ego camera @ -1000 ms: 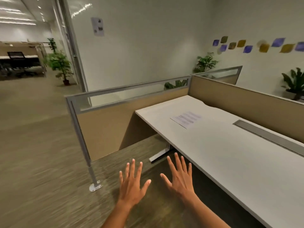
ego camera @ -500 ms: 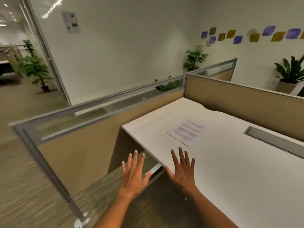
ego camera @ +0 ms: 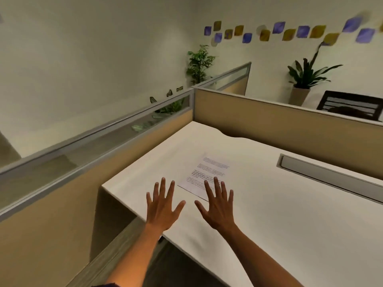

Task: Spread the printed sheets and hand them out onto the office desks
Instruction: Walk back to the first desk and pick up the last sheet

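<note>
A printed sheet (ego camera: 207, 171) lies flat on the white office desk (ego camera: 290, 214), a little in from its left end. My left hand (ego camera: 162, 204) hovers over the desk's near left corner, palm down with fingers spread, holding nothing. My right hand (ego camera: 217, 205) is beside it, also flat and spread, its fingertips over the sheet's near edge. Whether the fingers touch the paper I cannot tell. Both forearms reach in from the bottom of the view.
Beige partition panels with glass tops (ego camera: 103, 131) wall the desk on the left and far side. A grey cable tray (ego camera: 331, 175) runs along the back right. Potted plants (ego camera: 304, 79) stand by the wall, and a black chair (ego camera: 350, 105) sits behind the far partition.
I have moved closer to the desk. Both empty hands have gone from over the floor to over the desk top, the right one reaching the printed sheet's near edge.
</note>
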